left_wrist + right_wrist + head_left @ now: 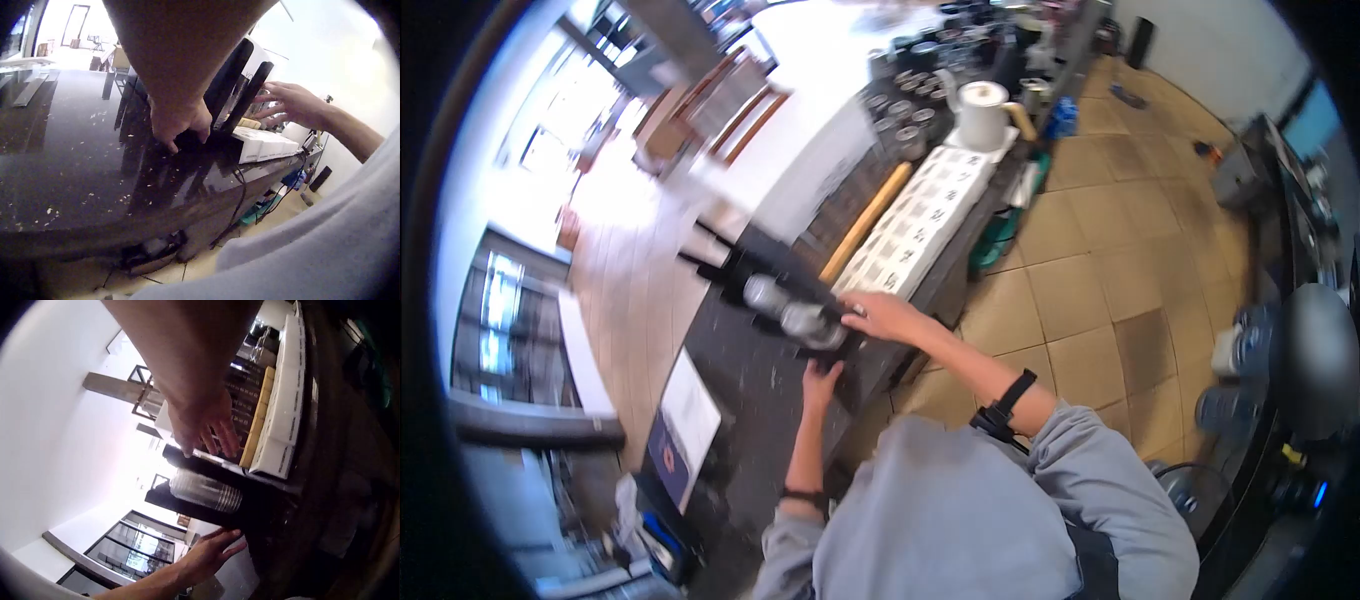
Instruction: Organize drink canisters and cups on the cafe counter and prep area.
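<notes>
A black holder with upright panels stands on the dark counter, with clear ribbed containers between its panels. My left hand is at the holder's base; in the left wrist view its thumb and fingers point down and apart beside the black panels. From the other side, my right hand reaches to the holder's edge. The right wrist view has that hand above the upper panel, fingers loosely extended and holding nothing; whether it touches is unclear.
A long white box with dark characters and a yellow bar lie beyond the holder. Farther along are a white kettle and several glasses. A white board is at the left edge. Cables hang from the counter's front.
</notes>
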A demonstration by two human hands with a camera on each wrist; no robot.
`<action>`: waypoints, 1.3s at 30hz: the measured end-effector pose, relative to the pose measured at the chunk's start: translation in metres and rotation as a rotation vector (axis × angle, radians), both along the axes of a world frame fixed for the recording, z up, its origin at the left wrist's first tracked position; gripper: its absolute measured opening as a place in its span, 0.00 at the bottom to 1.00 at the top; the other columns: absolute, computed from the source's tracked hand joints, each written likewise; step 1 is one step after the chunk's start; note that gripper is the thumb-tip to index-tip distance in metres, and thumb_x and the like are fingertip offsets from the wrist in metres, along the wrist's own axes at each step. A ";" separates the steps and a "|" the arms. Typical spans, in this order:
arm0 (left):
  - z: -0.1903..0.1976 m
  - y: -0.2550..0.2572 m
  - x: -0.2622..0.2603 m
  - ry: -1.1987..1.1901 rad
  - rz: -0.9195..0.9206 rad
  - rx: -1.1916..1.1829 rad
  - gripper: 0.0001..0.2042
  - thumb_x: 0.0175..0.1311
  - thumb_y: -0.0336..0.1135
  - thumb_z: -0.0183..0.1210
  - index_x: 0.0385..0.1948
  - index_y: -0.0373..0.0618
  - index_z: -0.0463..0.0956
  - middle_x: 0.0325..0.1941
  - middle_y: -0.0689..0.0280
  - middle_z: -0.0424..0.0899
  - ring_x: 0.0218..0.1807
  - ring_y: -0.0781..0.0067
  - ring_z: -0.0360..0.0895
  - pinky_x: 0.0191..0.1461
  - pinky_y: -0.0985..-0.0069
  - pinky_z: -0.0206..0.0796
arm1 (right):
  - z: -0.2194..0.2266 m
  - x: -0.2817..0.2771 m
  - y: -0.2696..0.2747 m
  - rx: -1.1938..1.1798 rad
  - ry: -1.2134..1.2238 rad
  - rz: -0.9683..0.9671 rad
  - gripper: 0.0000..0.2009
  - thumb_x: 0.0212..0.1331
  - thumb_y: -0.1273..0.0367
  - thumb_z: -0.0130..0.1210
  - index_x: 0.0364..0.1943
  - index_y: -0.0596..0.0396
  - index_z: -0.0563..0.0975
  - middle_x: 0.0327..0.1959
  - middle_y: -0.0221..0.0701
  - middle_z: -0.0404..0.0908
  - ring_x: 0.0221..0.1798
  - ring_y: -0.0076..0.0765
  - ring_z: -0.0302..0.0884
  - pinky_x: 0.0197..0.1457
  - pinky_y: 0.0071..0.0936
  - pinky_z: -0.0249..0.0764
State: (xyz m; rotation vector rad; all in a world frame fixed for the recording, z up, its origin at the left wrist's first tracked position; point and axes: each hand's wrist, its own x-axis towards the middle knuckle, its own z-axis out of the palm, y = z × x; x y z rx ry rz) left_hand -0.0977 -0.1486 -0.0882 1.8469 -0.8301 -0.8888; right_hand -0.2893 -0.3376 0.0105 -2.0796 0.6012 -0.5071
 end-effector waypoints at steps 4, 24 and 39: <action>-0.025 0.026 -0.011 -0.002 0.050 -0.006 0.24 0.63 0.34 0.64 0.57 0.28 0.73 0.57 0.52 0.82 0.60 0.62 0.78 0.63 0.71 0.68 | -0.011 -0.102 -0.022 0.191 -0.065 -0.036 0.16 0.68 0.58 0.55 0.37 0.58 0.81 0.33 0.38 0.86 0.37 0.39 0.84 0.43 0.34 0.76; -0.097 -0.180 -0.224 0.297 -0.783 0.590 0.10 0.75 0.39 0.52 0.38 0.44 0.78 0.31 0.69 0.83 0.30 0.77 0.79 0.32 0.77 0.71 | -0.234 -0.569 0.074 1.216 0.438 -1.009 0.10 0.66 0.65 0.56 0.41 0.57 0.80 0.33 0.34 0.85 0.32 0.34 0.85 0.32 0.33 0.80; -0.200 -0.478 -0.365 0.211 -0.943 0.639 0.15 0.72 0.44 0.54 0.35 0.41 0.80 0.28 0.65 0.83 0.27 0.73 0.79 0.32 0.70 0.73 | -0.155 -0.718 -0.155 1.207 0.469 -1.163 0.12 0.74 0.63 0.46 0.51 0.49 0.78 0.38 0.32 0.85 0.31 0.29 0.83 0.33 0.31 0.81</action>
